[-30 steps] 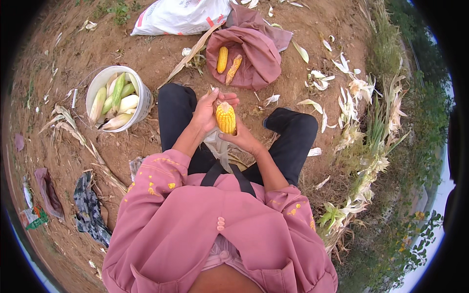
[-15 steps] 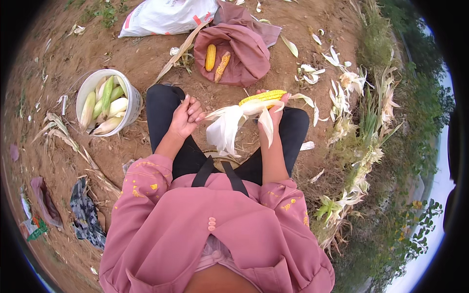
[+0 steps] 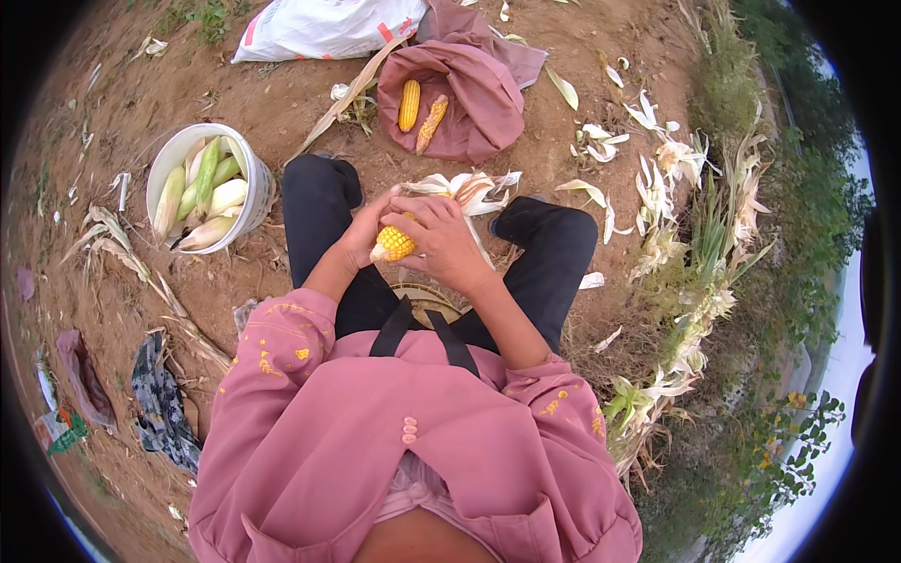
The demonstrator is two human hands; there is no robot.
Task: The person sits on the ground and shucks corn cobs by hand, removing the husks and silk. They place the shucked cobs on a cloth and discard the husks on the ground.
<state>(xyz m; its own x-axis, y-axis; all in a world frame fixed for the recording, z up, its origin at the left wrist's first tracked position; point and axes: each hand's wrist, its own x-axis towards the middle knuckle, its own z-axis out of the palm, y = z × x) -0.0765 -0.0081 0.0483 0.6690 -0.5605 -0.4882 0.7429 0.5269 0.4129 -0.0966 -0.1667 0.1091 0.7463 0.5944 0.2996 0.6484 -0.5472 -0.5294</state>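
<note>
Between my knees, both hands are closed round a yellow ear of corn (image 3: 396, 244). Its pale end points down and left, toward my left wrist. My left hand (image 3: 364, 233) grips it from the left side. From the right, my right hand (image 3: 449, 246) lies over its top, fingers curled, hiding much of the ear. Pale peeled husk (image 3: 477, 191) with brownish strands spreads just beyond my fingers; whether it is still joined to the ear I cannot tell.
A mauve sack (image 3: 479, 113) lies open ahead, two bare yellow ears (image 3: 410, 106) in its mouth. At left stands a white bucket (image 3: 262, 202) of unhusked corn. A white sack (image 3: 324, 33) lies at the back. Loose husks (image 3: 654, 192) litter the ground at right, beside weeds.
My left hand has come right onto the corn, and my right hand has brought the ear left and nearer. The ear has turned, and the husk now lies beyond my hands.
</note>
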